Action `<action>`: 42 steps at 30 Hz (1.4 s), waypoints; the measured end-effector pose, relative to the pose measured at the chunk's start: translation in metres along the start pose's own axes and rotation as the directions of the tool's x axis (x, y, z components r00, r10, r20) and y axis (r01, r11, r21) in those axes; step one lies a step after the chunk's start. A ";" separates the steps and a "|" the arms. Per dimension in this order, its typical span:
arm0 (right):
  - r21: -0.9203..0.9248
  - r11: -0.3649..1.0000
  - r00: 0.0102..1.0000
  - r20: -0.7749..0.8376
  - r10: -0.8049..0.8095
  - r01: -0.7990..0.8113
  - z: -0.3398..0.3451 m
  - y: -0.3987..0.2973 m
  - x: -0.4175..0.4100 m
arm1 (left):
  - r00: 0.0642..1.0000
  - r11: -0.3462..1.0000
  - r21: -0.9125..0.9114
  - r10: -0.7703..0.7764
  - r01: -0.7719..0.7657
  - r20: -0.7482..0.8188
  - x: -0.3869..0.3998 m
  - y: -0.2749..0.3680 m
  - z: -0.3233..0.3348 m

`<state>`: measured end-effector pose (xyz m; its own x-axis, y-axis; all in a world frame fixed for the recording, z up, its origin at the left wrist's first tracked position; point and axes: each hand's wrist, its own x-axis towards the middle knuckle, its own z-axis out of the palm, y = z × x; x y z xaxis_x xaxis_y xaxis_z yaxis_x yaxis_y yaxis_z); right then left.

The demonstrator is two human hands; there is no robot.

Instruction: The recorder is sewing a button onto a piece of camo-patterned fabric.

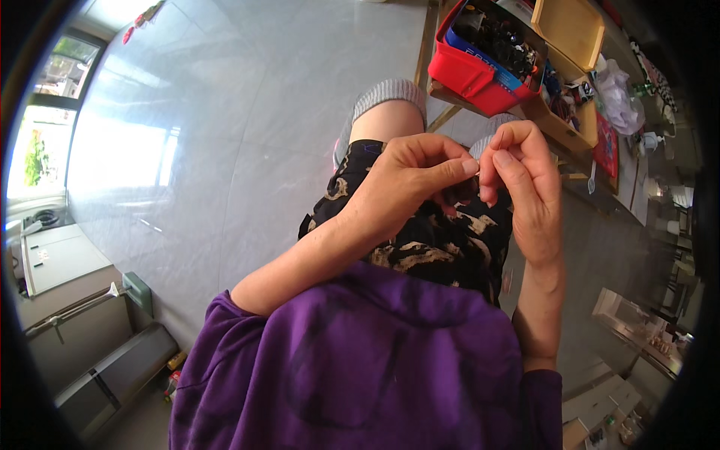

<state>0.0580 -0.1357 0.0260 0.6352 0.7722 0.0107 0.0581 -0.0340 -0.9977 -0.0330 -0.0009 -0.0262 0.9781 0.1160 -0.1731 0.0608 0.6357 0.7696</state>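
Above the lap, my left hand (413, 174) has its thumb and index finger pinched together, with something tiny and pale at the tips that is too small to name. Close on its right, my right hand (523, 174) is curled, thumb near the index finger, with a thin dark line like a needle or thread at the fingertips. The fingertips of the two hands almost meet. Beneath them lies black fabric with tan patches (408, 253) over the thighs. Part of a dark thing under my left fingers is hidden.
Beyond my right hand, a red plastic basket (464, 76) holds a blue box (506, 79) of small dark items. Beside it an open wooden box (568, 126) holds thread-like and other small things. A crumpled plastic bag (619, 98) lies further right. Grey tiled floor (185, 225) spreads to the left.
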 end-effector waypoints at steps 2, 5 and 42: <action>-0.004 1.000 1.000 0.002 0.002 -0.002 0.000 0.000 -0.001 | 1.000 1.000 0.006 0.013 -0.014 0.007 -0.001 -0.001 0.000; -0.017 1.000 1.000 -0.008 -0.011 0.010 0.000 0.002 0.000 | 1.000 1.000 0.012 -0.011 0.011 0.008 -0.002 0.001 -0.001; 0.151 0.988 0.994 -0.094 0.058 -0.044 -0.020 0.024 0.008 | 0.982 0.967 -0.176 -0.169 0.182 0.088 0.003 -0.002 -0.016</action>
<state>0.0799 -0.1428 0.0031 0.7069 0.7061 -0.0415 -0.0864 0.0280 -0.9959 -0.0334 0.0104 -0.0379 0.9674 -0.0606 -0.2460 0.2020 0.7703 0.6048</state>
